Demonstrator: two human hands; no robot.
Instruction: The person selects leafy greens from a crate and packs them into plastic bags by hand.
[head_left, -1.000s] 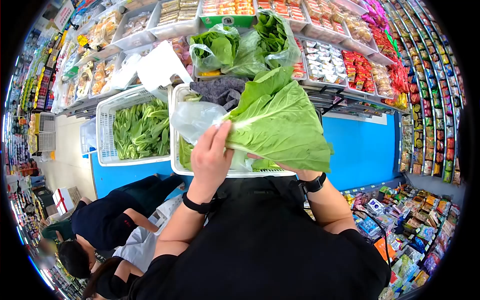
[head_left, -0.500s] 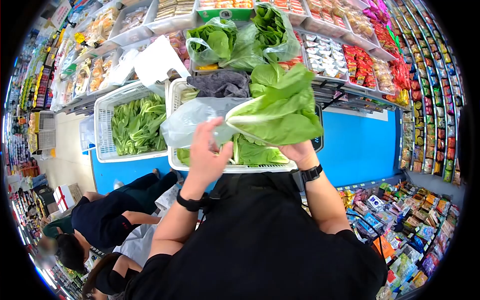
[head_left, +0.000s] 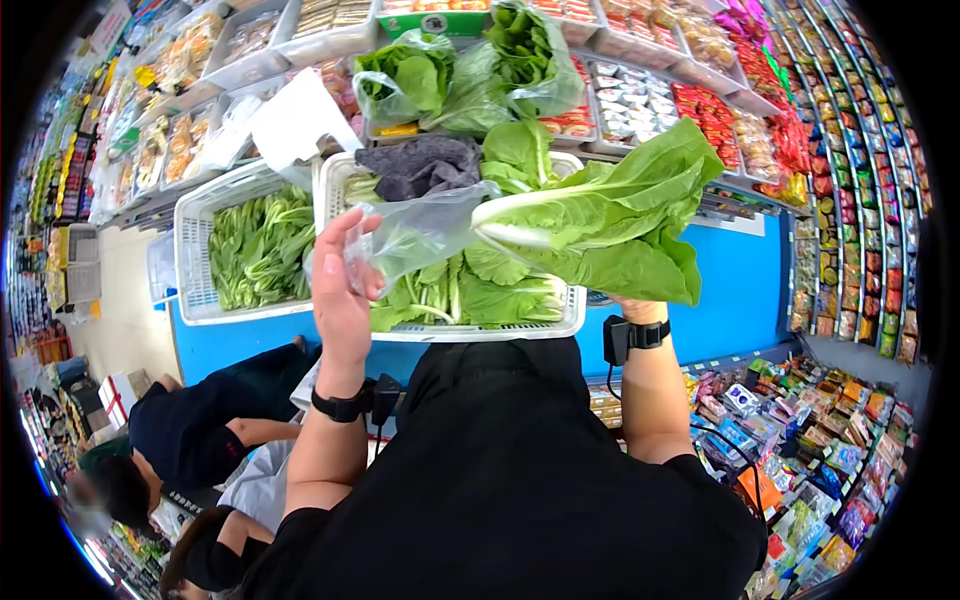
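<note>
My right hand is closed around a long leafy cabbage, mostly hidden beneath its broad leaves. The white stem end points left, at the mouth of a clear plastic bag. With fingers curled, my left hand grips the other end of that bag. Below both lies a white plastic basket holding more leafy cabbages. A dark grey cloth rests at its back left.
A second white basket of green leafy vegetables stands on the left. Bagged greens lie behind, on bins of packaged snacks. A white sheet of bags hangs at back left. Other people are at lower left.
My right hand has carried the cabbage to the right. My left hand has drawn back left with the bag, which is now stretched between the hand and the stem.
</note>
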